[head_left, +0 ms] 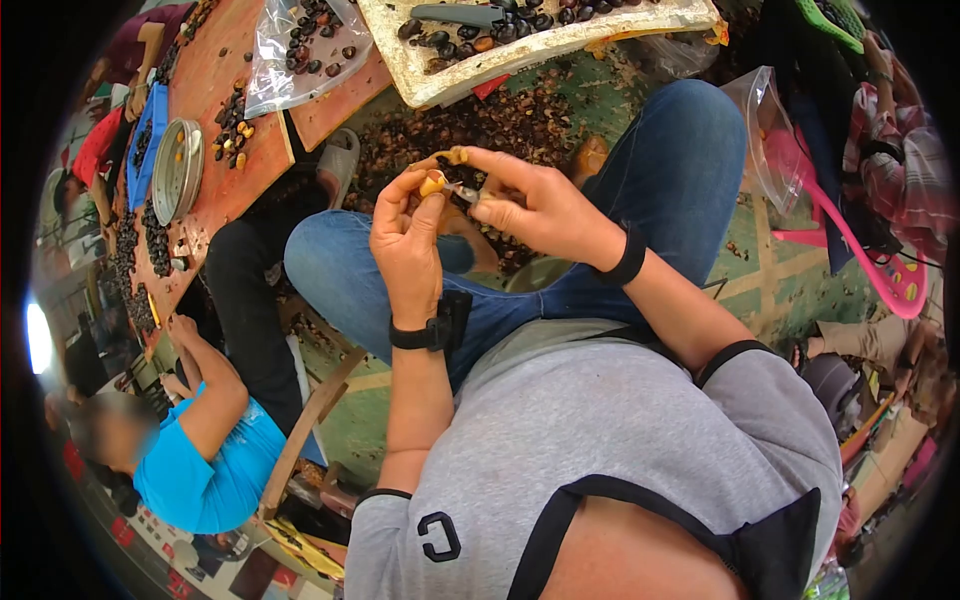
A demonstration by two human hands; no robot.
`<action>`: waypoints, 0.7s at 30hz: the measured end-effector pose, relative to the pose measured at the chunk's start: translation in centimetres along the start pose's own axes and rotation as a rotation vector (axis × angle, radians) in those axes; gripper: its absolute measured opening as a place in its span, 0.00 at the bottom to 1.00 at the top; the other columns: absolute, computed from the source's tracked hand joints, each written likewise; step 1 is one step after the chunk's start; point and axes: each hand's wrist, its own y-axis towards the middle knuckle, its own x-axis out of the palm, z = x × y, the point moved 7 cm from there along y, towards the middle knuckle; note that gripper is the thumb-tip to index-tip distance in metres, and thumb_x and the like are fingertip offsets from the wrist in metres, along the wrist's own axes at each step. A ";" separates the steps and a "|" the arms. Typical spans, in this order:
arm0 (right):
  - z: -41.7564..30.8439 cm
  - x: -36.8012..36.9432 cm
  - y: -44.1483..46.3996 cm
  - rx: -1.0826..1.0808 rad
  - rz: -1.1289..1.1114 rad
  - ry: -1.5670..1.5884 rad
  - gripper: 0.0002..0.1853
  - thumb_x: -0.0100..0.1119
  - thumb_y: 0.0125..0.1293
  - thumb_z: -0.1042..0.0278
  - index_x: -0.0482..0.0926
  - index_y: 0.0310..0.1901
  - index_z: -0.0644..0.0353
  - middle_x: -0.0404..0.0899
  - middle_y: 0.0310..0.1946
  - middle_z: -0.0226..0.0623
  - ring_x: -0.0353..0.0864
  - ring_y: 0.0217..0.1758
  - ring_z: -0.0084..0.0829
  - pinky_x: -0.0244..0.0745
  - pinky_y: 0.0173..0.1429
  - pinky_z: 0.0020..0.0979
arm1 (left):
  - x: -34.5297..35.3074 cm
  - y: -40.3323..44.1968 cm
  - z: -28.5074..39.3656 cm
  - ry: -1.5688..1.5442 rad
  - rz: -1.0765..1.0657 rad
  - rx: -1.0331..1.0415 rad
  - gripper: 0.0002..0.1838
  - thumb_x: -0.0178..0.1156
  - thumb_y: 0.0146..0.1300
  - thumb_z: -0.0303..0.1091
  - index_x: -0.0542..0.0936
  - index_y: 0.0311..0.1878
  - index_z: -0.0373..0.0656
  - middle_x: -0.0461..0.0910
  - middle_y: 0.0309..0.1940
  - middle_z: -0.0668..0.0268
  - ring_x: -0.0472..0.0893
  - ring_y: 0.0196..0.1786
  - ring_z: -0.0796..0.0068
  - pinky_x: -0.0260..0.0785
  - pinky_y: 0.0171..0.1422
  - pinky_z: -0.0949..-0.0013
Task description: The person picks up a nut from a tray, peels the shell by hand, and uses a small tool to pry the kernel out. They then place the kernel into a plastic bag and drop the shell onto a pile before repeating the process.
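Observation:
Between the fingertips of my left hand (408,240) is a small yellowish nut (433,183), partly brown. My right hand (525,205) is closed around a small metal-tipped tool (463,192), whose tip touches or nearly touches the nut; its handle is mostly hidden in the palm. Both hands are close together above my lap. Black bands circle both wrists. Below the hands lie many dark shell pieces (470,125) on the green floor.
A foam box (560,40) with dark nuts stands ahead. At left, an orange table (262,160) bears a plastic bag (300,50), a metal bowl (178,170) and a blue tray (147,140). A person in blue (210,450) sits left. A pink-handled item (860,245) is at right.

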 end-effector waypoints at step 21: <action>1.0 0.9 -0.1 -0.006 0.065 0.123 0.20 0.59 0.64 0.71 0.78 0.59 0.59 0.82 0.33 0.33 0.79 0.34 0.19 0.76 0.40 0.24 | -0.5 -0.4 -0.4 0.119 0.016 0.007 0.14 0.60 0.65 0.22 0.78 0.54 0.35 0.79 0.49 0.65 0.78 0.48 0.78 0.72 0.55 0.77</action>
